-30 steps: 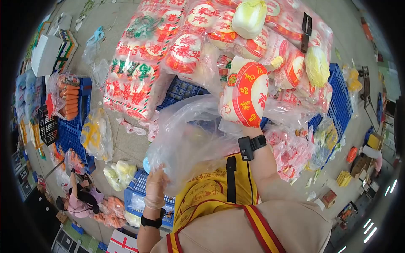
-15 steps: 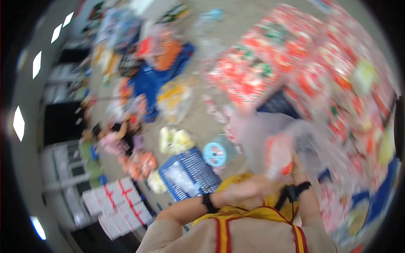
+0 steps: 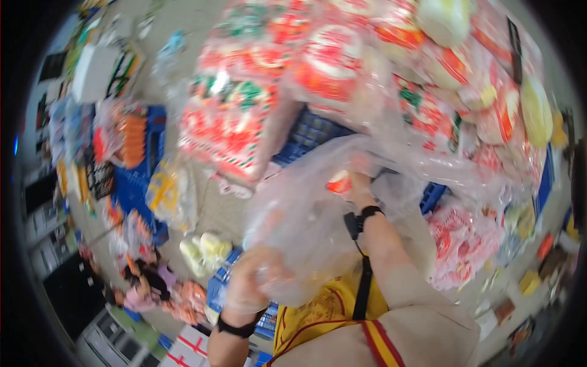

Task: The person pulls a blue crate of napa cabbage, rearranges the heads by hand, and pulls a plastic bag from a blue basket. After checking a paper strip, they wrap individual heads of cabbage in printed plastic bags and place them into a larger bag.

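Grey floor (image 3: pixel 217 214) spreads around the work, with stacked goods bending toward the curved edges of the view. Largest on it is a pile of red-printed plastic packs (image 3: pixel 330 61), filling the top middle and upper right. Lower, in front of the person, a clear plastic bag (image 3: pixel 306 202) billows between the two hands, its near side over a yellow apron (image 3: pixel 324 306). Part of a blue crate (image 3: pixel 312 134) shows just beyond the bag, next to the packs. To the right lies crumpled pink-and-white plastic (image 3: pixel 465 244); far left, another person in pink (image 3: pixel 139 298) is near orange bundles. Carrots (image 3: pixel 132 144) sit in clear wrap at the upper left, and a pale cabbage (image 3: pixel 535 110) lies on the pile's right side. The left hand (image 3: pixel 252 275), thinly gloved, has its fingers curled onto the bag's near edge. The right hand (image 3: pixel 361 171) is at the bag's far side, partly behind film; blur hides whether its fingers are spread or closed. Just beside it shows a small red-and-white patch (image 3: pixel 339 182). Smallest are the black wristband (image 3: pixel 238 327) on the left and the wrist device (image 3: pixel 353 225) on the right.
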Available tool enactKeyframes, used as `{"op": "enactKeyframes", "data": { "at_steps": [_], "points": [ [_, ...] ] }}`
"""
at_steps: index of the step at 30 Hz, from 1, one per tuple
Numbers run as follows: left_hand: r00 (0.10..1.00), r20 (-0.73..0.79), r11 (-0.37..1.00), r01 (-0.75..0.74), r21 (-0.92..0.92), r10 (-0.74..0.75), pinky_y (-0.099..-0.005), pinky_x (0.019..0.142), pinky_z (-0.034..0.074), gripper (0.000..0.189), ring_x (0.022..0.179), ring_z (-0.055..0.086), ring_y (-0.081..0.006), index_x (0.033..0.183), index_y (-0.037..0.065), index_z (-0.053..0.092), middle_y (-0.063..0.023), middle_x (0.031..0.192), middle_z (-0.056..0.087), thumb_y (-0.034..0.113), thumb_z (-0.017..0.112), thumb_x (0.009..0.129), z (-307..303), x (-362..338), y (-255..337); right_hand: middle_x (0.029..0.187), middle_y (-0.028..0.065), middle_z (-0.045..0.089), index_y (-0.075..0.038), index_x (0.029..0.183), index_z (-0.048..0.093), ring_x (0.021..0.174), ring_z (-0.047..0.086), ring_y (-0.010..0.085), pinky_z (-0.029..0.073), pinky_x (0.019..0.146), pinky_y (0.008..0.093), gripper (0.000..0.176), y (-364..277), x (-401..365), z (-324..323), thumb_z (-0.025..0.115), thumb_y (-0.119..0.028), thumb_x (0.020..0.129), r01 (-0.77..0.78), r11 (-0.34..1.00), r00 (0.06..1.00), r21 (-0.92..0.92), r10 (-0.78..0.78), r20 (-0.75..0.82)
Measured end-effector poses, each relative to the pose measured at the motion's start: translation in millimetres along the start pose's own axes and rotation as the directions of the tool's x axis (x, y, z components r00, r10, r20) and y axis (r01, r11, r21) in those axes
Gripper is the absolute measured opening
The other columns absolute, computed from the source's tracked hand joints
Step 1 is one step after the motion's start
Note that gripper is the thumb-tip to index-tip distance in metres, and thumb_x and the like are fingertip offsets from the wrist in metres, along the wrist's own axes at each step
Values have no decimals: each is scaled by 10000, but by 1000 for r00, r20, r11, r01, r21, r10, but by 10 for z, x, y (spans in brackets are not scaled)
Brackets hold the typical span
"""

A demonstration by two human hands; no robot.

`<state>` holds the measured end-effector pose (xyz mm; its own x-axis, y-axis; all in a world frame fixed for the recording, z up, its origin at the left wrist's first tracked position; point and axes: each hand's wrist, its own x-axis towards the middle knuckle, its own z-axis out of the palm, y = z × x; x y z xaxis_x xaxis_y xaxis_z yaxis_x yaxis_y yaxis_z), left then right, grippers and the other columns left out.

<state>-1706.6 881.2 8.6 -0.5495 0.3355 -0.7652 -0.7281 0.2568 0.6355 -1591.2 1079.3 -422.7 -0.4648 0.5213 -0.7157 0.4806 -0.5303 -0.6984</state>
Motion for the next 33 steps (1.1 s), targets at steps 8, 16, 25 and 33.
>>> {"op": "enactKeyframes", "data": {
  "at_steps": [8, 16, 25, 33],
  "points": [
    [999, 27, 995, -44, -87, 46, -288, 472, 409, 327, 497, 427, -121, 1161, 18, 481, 9, 643, 437, 185, 528, 884, 136, 560, -216, 1117, 118, 596, -68, 1135, 569, 1056, 551, 251, 424, 931, 330, 360, 32, 446, 30, 582, -284, 846, 113, 694, 943, -711, -299, -142],
    [994, -89, 981, 43, -187, -61, -283, 611, 446, 123, 545, 439, -105, 829, 32, 598, -1, 623, 471, 144, 548, 820, 386, 646, 0, 962, 105, 664, -18, 1032, 617, 852, 597, 180, 458, 820, 308, 312, -1570, -666, -151, 548, -264, 853, 493, 563, 671, -664, 239, 701],
    [990, 36, 957, 144, -253, -140, -214, 618, 406, 488, 689, 512, -93, 1259, 31, 460, -22, 903, 585, 74, 557, 783, 167, 405, -269, 1176, 146, 530, 50, 1286, 367, 1059, 522, 208, 429, 901, 322, 635, -4261, -807, -452, 685, -177, 785, 688, 713, 602, -134, -664, -443],
    [985, 44, 938, 173, -299, -168, -250, 726, 435, 507, 866, 539, -130, 1268, 37, 454, -50, 1026, 565, 66, 561, 774, 377, 202, -67, 1258, 252, 482, 66, 1413, -66, 1054, 576, 328, 519, 815, 364, 1224, -5355, 0, -609, 799, -299, 627, 466, 878, 832, -109, -477, -283]
  ]
}}
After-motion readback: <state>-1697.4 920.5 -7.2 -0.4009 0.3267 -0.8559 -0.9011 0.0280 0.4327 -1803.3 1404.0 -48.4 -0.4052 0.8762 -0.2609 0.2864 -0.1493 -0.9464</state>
